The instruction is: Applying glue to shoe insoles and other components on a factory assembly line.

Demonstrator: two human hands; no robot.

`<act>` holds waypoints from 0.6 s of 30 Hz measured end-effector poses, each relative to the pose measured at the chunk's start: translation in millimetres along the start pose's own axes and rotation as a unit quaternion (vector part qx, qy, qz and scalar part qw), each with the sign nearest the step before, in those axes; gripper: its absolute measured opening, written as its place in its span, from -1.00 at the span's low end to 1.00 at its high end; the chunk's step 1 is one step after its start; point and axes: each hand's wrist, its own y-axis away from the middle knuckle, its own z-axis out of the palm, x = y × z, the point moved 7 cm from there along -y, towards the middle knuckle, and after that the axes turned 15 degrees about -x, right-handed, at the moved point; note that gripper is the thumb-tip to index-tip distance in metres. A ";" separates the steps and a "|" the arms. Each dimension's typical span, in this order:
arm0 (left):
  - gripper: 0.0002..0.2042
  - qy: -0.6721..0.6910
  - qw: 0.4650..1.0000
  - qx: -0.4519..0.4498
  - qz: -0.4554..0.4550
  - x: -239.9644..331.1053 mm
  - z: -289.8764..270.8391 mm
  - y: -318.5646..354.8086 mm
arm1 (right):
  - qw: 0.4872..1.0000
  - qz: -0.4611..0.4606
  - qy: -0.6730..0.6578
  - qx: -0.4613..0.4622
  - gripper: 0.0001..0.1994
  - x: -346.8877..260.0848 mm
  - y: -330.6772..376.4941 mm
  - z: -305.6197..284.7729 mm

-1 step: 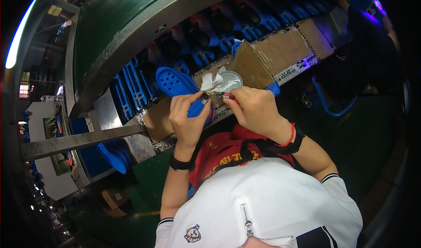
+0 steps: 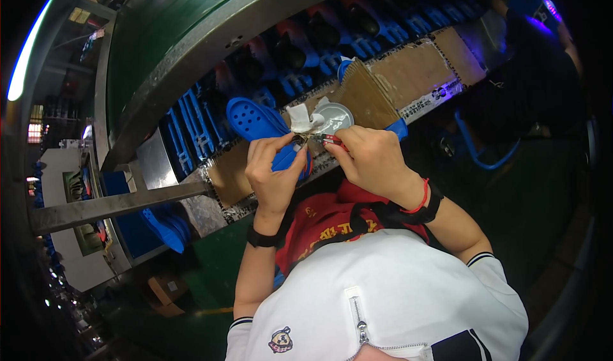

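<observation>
My left hand (image 2: 269, 169) pinches a small dark and shiny piece (image 2: 299, 141) between thumb and fingers; its kind is too small to make out. My right hand (image 2: 373, 160) is closed around a slim red tool (image 2: 332, 141), whose kind the fingers partly hide. The tool's tip points at the piece in my left hand, and both hands nearly meet. Just beyond them are a crumpled white tissue or cloth (image 2: 299, 115) and a round grey dish (image 2: 336, 116). A blue clog with holes (image 2: 248, 118) lies beyond my left hand, and another blue shoe part (image 2: 285, 160) shows beneath its fingers.
Cardboard (image 2: 415, 70) covers the bench, with a cardboard flap (image 2: 370, 96) standing upright. Behind it run rows of blue clamps (image 2: 191, 124) under a metal frame (image 2: 191, 48). More blue clogs (image 2: 165, 228) lie at left. Someone in dark clothing (image 2: 539, 73) is at far right.
The white tissue or cloth beyond my hands has shifted slightly to the left and unfolded a little. Both hands stay in nearly the same place.
</observation>
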 end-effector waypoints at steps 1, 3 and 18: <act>-0.74 0.000 1.000 0.000 0.000 0.1 0.1 0.3 | 1.000 0.000 -0.009 -0.003 -0.83 0.4 -0.2 0.5; -0.75 0.005 1.000 0.006 -0.014 -1.4 -0.3 -0.1 | 1.000 0.007 -0.007 -0.010 -0.83 0.7 -1.0 1.0; -0.76 0.066 0.996 0.011 -0.057 -13.1 4.1 -1.0 | 0.998 0.032 -0.063 0.002 -0.83 4.2 1.2 0.3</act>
